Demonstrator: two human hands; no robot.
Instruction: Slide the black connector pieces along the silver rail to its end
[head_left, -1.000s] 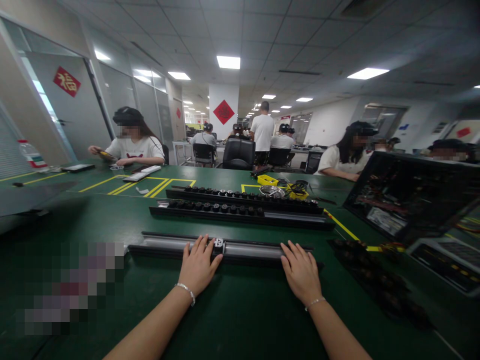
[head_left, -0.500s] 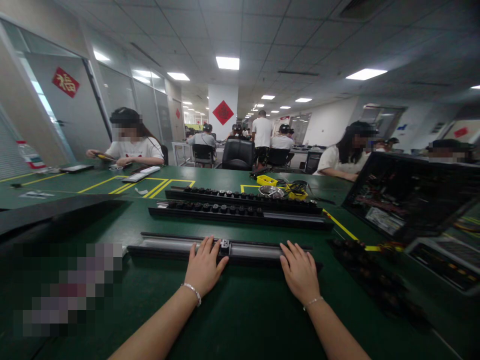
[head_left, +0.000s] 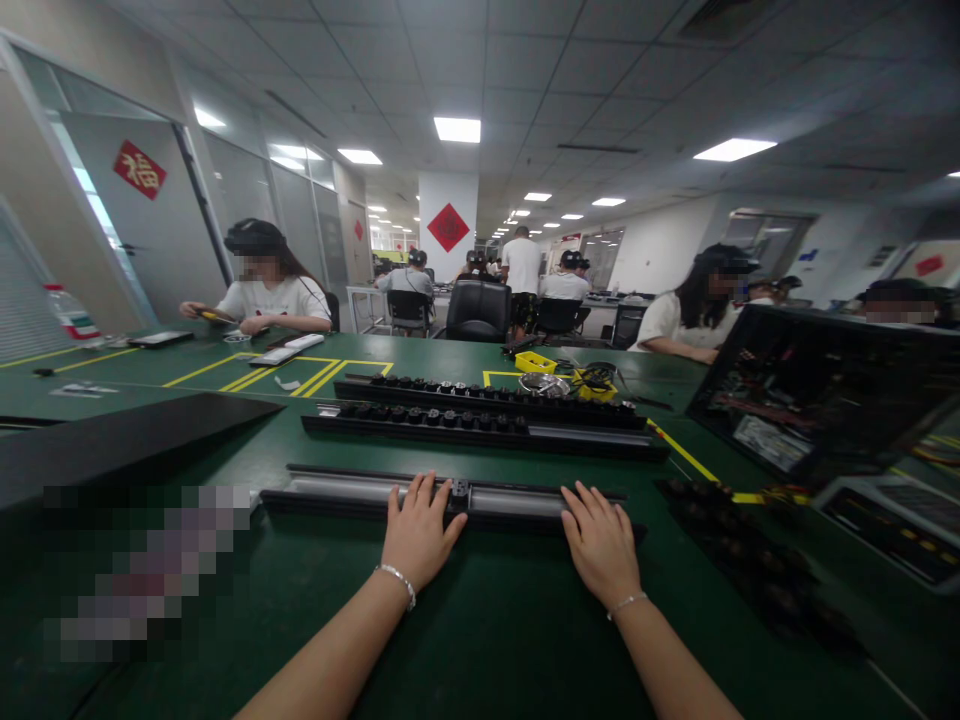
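A long black channel-shaped rail (head_left: 517, 500) with a grey inner strip lies across the green table in front of me. One small black block (head_left: 460, 493) sits in its channel. My left hand (head_left: 421, 530) rests over the rail just left of that block, fingers spread, the thumb and index finger close beside it. Farther right, my right hand (head_left: 600, 535) lies with outstretched fingers on the rail's right part. Behind it, two similar rails carry rows of small black blocks: the nearer rail (head_left: 592, 438) is filled on its left part, the farther row (head_left: 465, 391) runs longer.
An opened computer case (head_left: 817, 390) stands at the right, a power-supply-like box (head_left: 892, 530) before it. Dark clustered parts (head_left: 750, 560) lie nearer. Yellow trays (head_left: 534, 362) and a metal bowl (head_left: 544, 384) are at the back. A black panel (head_left: 127, 445) lies left. People sit around.
My left hand and the small block have shifted slightly right along the rail. My right hand stays in place. The camera view has turned slightly.
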